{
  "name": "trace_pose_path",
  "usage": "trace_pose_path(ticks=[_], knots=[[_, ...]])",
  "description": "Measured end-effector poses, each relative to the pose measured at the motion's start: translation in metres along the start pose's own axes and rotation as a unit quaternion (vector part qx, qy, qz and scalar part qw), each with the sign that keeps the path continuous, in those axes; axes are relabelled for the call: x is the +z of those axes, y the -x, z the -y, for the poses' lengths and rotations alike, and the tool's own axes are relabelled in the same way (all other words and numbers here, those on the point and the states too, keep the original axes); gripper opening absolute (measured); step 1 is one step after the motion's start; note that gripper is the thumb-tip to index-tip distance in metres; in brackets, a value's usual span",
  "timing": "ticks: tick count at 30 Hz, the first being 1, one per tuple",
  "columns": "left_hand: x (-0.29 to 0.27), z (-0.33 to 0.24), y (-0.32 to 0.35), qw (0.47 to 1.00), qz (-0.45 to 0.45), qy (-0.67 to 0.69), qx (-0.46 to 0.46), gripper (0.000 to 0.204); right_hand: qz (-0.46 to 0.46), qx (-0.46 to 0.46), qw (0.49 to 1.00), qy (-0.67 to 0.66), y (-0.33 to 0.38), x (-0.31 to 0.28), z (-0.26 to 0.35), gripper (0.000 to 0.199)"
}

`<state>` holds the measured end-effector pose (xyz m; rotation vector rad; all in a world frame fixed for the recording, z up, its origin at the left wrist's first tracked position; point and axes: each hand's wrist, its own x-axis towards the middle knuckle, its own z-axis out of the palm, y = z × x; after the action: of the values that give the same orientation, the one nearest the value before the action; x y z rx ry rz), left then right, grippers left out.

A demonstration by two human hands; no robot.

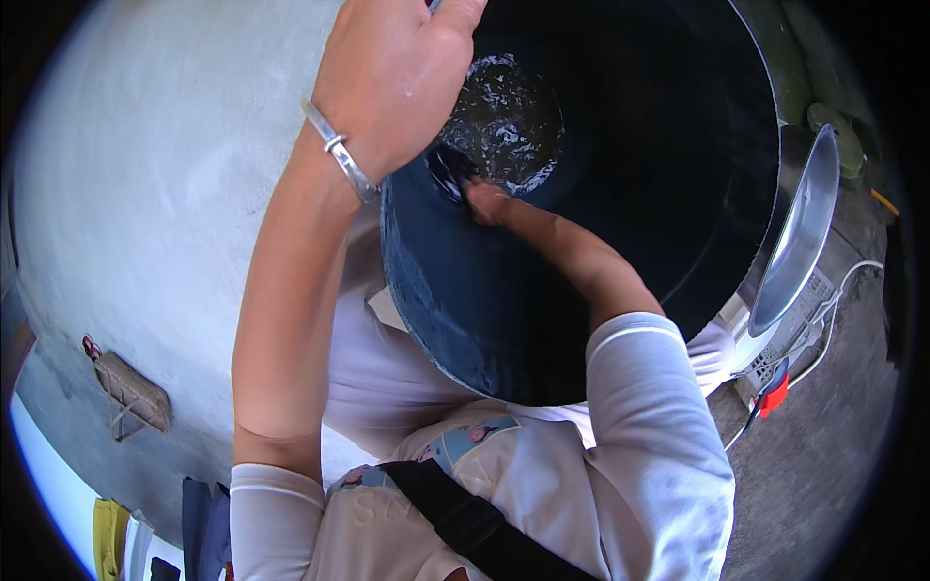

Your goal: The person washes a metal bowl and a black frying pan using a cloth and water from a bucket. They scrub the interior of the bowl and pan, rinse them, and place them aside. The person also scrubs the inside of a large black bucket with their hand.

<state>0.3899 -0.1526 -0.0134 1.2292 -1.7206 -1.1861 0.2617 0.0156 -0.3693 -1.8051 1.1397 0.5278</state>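
Observation:
A large dark blue barrel [436, 300] is tilted with its mouth toward me. My left hand [412, 82], with a silver bangle at the wrist, is closed over the barrel's left rim; its fingertips are cut off by the top edge. Deep inside the barrel, my right hand [487, 201] grips a dark, wet thing [448, 170] against the inner wall. Shadow and blur hide what kind of thing it is. Rippling water [509, 121] with bright glints lies at the barrel's bottom, just beyond the right hand.
To the right stands a shiny metal basin [799, 232], on edge beside the barrel. A pale cable [823, 329] and a red plug-like piece [774, 390] lie near it on the concrete floor. At the left, a small brown stool [133, 390] stands against pale ground, with hanging cloths [199, 528] below.

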Motion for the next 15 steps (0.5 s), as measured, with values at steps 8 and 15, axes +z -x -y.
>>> trace_pose_path(ticks=[8, 15], knots=[[-0.005, 0.021, -0.002, 0.996, 0.007, 0.039, 0.080, 0.027, -0.230, 0.038, 0.954, -0.187, -0.083, 0.012, 0.027, 0.053], [-0.004, 0.016, 0.002, 0.998, 0.021, 0.023, 0.063, 0.027, -0.159, 0.007, 0.977, -0.144, -0.064, -0.004, 0.030, 0.056]])
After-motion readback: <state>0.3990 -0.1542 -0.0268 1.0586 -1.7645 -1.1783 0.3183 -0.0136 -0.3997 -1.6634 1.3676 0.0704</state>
